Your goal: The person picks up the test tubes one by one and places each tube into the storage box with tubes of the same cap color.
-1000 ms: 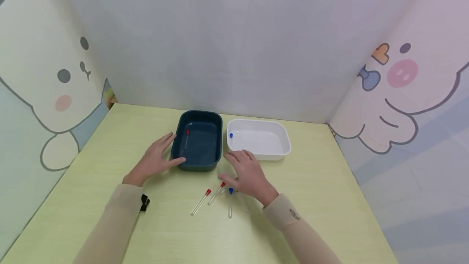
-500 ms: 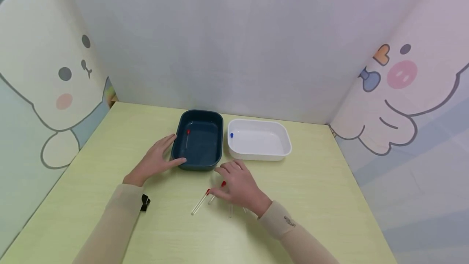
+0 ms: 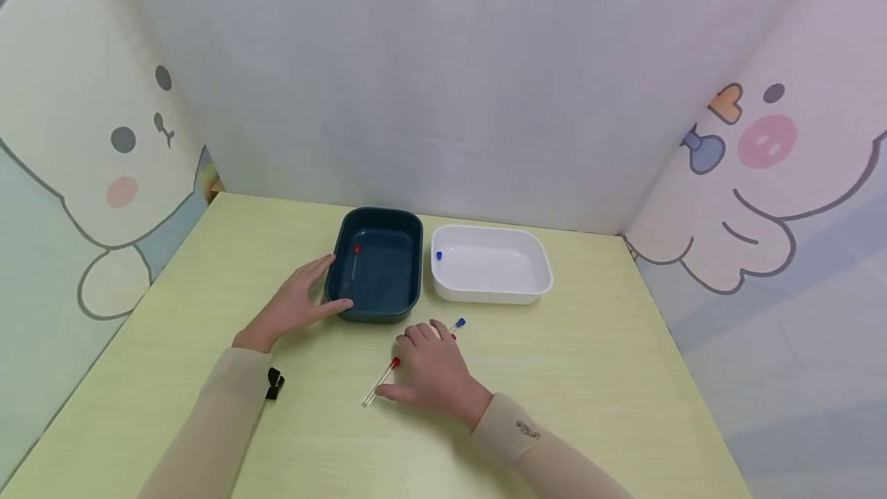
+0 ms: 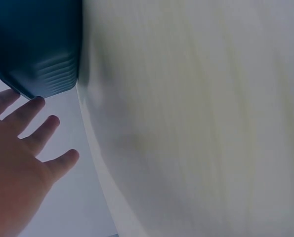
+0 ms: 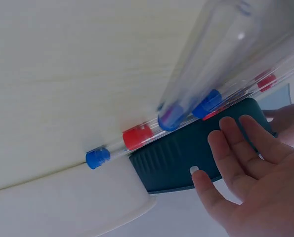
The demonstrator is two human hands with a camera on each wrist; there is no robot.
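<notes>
My left hand (image 3: 287, 310) stands at the left side of the dark blue tray (image 3: 388, 276), fingers straight and spread, its thumb over the near rim. In the left wrist view the fingertips lie against or very near the tray's corner. On the table, my right hand (image 3: 433, 368) is over several capped clear test tubes, with fingers apart and slightly bent. A red-capped test tube (image 3: 379, 382) lies by its thumb. Beyond the fingers show a blue cap (image 3: 460, 323) and part of a red one. In the right wrist view, blue caps (image 5: 207, 103) and red caps (image 5: 137, 137) lie close together.
The white tray (image 3: 495, 272) stands right of the dark one, with a blue cap (image 3: 440, 256) at its left end. A red-capped tube (image 3: 356, 260) lies inside the dark tray. A black object (image 3: 275, 383) is by the left sleeve. A curtain (image 3: 416, 98) rises behind the table.
My right hand has moved left and nearer to me, from near the white tray to over the tubes. A blue cap now shows beyond its fingers. The left hand stays in place.
</notes>
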